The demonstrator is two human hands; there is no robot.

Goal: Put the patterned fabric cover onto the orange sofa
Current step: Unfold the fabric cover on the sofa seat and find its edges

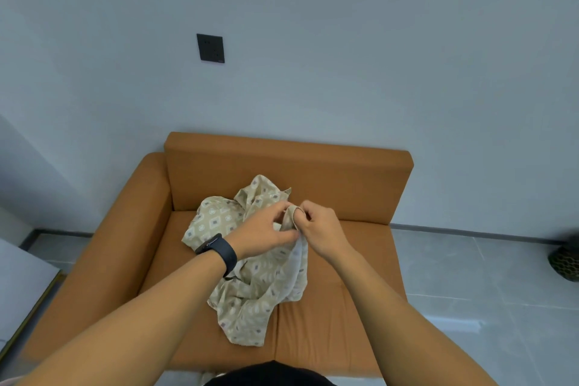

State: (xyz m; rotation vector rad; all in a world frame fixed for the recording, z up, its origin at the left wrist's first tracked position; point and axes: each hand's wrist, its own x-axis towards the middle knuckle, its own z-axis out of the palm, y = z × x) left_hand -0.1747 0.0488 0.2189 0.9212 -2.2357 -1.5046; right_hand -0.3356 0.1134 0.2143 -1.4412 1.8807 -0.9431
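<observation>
Head view: the cover (250,279) is lying crumpled mid-seat on the sofa (344,307), toward its back edge. The left hand (263,235) and right hand (322,229) are both pinching one raised fold between curled fingers.

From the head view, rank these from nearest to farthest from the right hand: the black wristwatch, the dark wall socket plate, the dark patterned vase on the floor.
1. Black wristwatch, on the other wrist, just left of the right hand.
2. Dark wall socket plate, up on the wall, to the left.
3. Dark patterned vase, on the floor at the far right edge.
</observation>
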